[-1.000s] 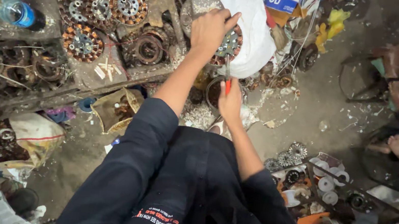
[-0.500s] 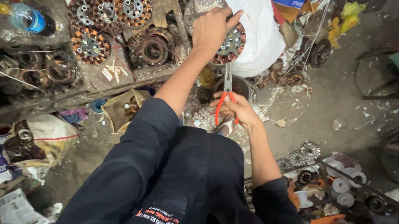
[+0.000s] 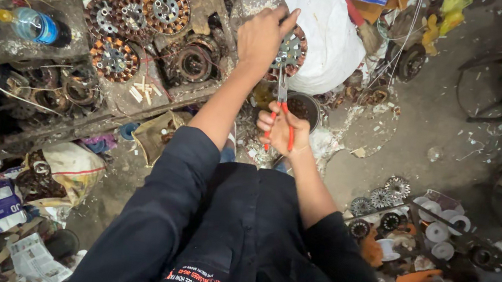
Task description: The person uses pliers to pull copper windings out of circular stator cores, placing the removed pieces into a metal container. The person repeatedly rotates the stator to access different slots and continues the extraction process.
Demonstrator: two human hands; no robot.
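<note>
Looking down past the dark sleeves, the right hand [image 3: 281, 129] is closed around the red handles of the pliers [image 3: 281, 109]. Their long axis runs almost straight away from the person, and the steel tip points at the motor winding disc [image 3: 291, 48]. The left hand [image 3: 262, 36] grips this disc from above and hides most of it, so the tip's contact is hard to see. A dark round pot [image 3: 302, 107] stands just beside the pliers. Farther left, more copper discs [image 3: 131, 22] lie on the bench, near a plastic bottle [image 3: 33, 26].
</note>
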